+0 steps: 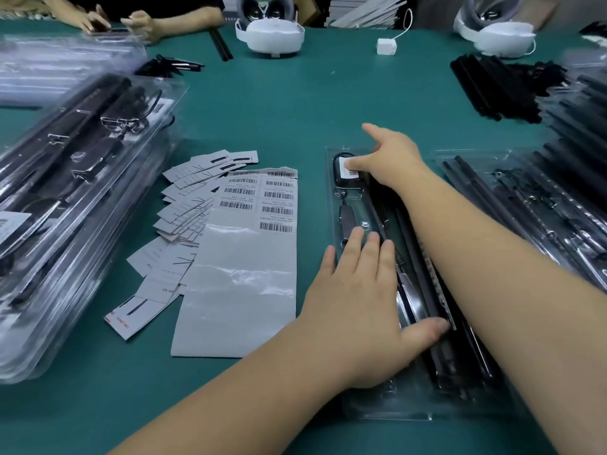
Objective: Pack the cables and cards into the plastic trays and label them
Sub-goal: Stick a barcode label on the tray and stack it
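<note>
A clear plastic tray lies lengthwise in front of me on the green table, with black cables and a small connector inside. My left hand rests flat on its near half, fingers straight, thumb against a black strip. My right hand presses a white barcode label onto the tray's far end with a finger; its index finger points away. A label sheet with barcode stickers at its far end lies to the left. Beside it sits a fanned pile of grey cards.
A stack of packed clear trays fills the left side. More trays with black parts and loose black strips lie at the right. Two white headsets and another person's hands are at the far edge.
</note>
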The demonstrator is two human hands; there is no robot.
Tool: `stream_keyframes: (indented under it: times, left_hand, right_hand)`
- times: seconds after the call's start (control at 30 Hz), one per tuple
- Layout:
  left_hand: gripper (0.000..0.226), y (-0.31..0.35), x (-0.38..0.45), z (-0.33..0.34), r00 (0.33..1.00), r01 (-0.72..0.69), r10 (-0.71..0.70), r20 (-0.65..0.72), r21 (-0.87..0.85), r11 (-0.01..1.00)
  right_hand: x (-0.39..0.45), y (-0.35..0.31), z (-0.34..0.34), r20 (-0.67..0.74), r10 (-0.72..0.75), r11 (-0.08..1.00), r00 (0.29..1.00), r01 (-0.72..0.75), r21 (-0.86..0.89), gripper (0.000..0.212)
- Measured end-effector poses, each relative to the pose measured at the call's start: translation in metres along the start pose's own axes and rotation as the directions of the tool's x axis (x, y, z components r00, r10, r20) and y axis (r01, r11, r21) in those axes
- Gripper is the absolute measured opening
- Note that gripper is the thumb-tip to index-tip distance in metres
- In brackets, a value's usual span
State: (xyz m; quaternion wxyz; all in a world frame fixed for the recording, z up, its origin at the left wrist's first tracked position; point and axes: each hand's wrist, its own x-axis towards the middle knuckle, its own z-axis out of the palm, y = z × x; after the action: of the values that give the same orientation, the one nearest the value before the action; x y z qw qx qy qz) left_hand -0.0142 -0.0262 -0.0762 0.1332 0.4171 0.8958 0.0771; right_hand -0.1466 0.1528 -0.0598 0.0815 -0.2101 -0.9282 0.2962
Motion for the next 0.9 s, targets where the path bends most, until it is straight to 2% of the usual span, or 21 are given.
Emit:
stream_keyframes:
  times: [0.03,0.1,0.23,0.37,0.43,0.5,0.6,0.7,0.9]
  left_hand:
    - [0.099,0.000,0.000,0.000,1.000,-0.002,0.002,-0.002,0.001,1.000]
    - [0.097,0.000,0.000,0.000,1.000,-0.005,0.005,-0.010,-0.006,1.000]
    - [0.098,-0.001,-0.001,0.000,1.000,-0.007,0.007,-0.010,-0.009,1.000]
    - [0.099,-0.001,-0.001,0.001,1.000,-0.008,0.008,-0.002,-0.006,1.000]
    - [0.099,-0.001,-0.001,0.001,1.000,-0.004,0.004,0.003,-0.001,1.000]
    - [0.097,-0.002,0.000,0.001,1.000,0.000,0.000,-0.001,0.008,1.000]
    - [0.096,-0.002,0.001,0.002,1.000,0.004,-0.004,-0.003,0.015,1.000]
    - [0.096,-0.002,0.002,0.003,1.000,0.004,-0.004,-0.003,0.012,1.000]
    - [0.096,-0.003,0.002,0.002,1.000,0.006,-0.006,0.003,0.016,1.000]
  right_hand:
    - [0.003,-0.002,0.000,-0.003,0.003,0.997,1.000,-0.003,-0.071,0.066]
    - [0.010,-0.006,0.002,-0.029,-0.005,0.973,1.000,-0.002,-0.229,0.061]
    - [0.018,-0.004,0.008,-0.063,-0.047,0.923,0.997,0.019,-0.383,0.055]
    - [0.020,-0.002,0.013,0.034,-0.100,0.831,0.994,0.102,-0.546,0.066]
    - [0.020,-0.002,0.014,0.147,-0.171,0.763,0.974,0.226,-0.606,0.063]
    - [0.019,-0.001,0.012,0.292,-0.226,0.703,0.929,0.363,-0.611,0.059]
    - [0.015,0.003,0.010,0.394,-0.274,0.688,0.877,0.465,-0.557,0.064]
    - [0.004,0.004,0.013,0.419,-0.298,0.722,0.858,0.490,-0.489,0.071]
    - [-0.027,0.000,0.014,0.414,-0.290,0.768,0.863,0.468,-0.437,0.073]
